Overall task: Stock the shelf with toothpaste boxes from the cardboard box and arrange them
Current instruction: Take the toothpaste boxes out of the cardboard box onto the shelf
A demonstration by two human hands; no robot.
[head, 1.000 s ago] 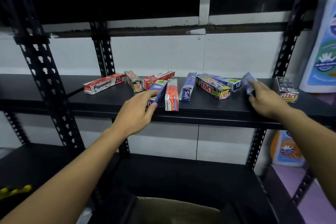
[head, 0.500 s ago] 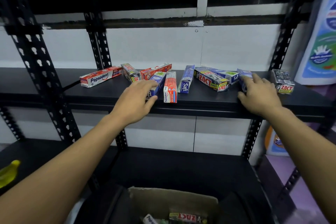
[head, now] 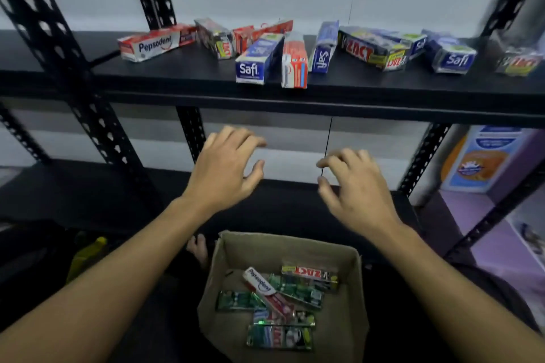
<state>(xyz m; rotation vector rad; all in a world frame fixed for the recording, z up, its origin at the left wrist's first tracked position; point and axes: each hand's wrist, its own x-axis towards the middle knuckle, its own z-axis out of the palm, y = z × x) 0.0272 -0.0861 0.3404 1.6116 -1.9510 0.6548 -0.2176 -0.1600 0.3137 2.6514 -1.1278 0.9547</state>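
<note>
Several toothpaste boxes lie loosely on the black shelf (head: pixel 177 79): a red and white Pepsodent box (head: pixel 153 45) at the left, a blue Safi box (head: pixel 256 59) and a red box (head: pixel 294 61) near the front edge, a black Zact box (head: pixel 372 49), another Safi box (head: pixel 451 53) to the right. Below, an open cardboard box (head: pixel 351 324) holds several more boxes, among them a Pepsodent box (head: pixel 265 289). My left hand (head: pixel 225 169) and my right hand (head: pixel 354 186) hover empty between shelf and box, fingers spread and loosely bent.
Black perforated uprights (head: pixel 56 47) frame the rack. A lower black shelf (head: pixel 73 194) runs behind my hands. Colourful pouches (head: pixel 477 159) stand on a purple surface at the right. A yellow object (head: pixel 85 256) lies low at the left.
Both hands have let go of the boxes on the shelf and dropped below its front edge. The view has tilted down, and the cardboard box now shows fully.
</note>
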